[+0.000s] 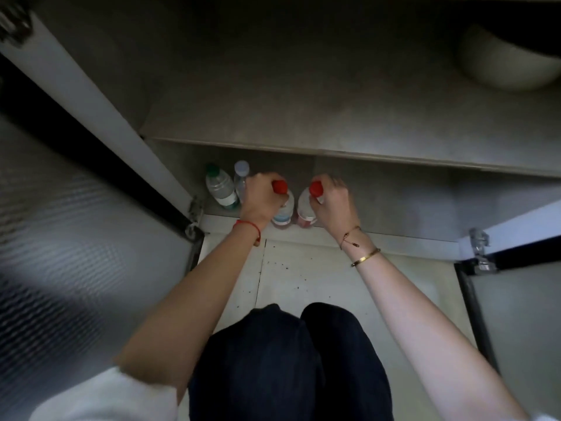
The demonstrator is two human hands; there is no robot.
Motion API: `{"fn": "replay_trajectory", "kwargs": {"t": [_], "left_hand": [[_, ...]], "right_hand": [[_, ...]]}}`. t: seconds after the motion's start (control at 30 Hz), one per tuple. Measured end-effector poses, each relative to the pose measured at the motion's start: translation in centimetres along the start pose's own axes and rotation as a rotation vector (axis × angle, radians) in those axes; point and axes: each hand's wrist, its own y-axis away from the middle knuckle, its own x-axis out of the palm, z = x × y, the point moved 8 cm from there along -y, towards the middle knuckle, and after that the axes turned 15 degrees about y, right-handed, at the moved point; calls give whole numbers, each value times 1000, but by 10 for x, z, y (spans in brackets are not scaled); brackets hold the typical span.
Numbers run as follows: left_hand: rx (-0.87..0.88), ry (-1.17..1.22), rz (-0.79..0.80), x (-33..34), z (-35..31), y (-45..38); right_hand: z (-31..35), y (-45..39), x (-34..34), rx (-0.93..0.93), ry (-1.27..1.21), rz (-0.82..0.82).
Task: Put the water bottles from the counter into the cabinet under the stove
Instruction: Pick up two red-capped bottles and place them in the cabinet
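Two red-capped water bottles stand upright at the front edge of the cabinet's bottom shelf. My left hand [261, 197] grips the neck of the left red-capped bottle [283, 212], which has a bluish label. My right hand [332, 202] grips the neck of the right red-capped bottle [305, 212], which has a reddish label. The two bottles stand side by side, almost touching. To their left stand a green-capped bottle [220, 186] and a white-capped bottle [241, 174], partly hidden behind my left hand.
The cabinet's middle shelf [334, 154] juts out above the bottles. A white bowl [507, 65] sits on it at the far right. Both cabinet doors hang open: the left door [76, 223] and the right door [516, 299]. My knees [288, 360] are over a pale tiled floor.
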Motion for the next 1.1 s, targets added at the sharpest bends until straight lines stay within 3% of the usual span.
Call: {"fn": "replay_trajectory", "kwargs": {"t": [0.33, 0.77, 1.1], "left_hand": [[34, 11, -10, 15, 1, -18], [5, -24, 6, 16, 6, -2], [86, -129, -44, -64, -65, 71]], "right_hand": [[-5, -12, 21, 102, -22, 21], [-11, -1, 11, 71, 27, 24], [20, 39, -90, 76, -3, 83]]}}
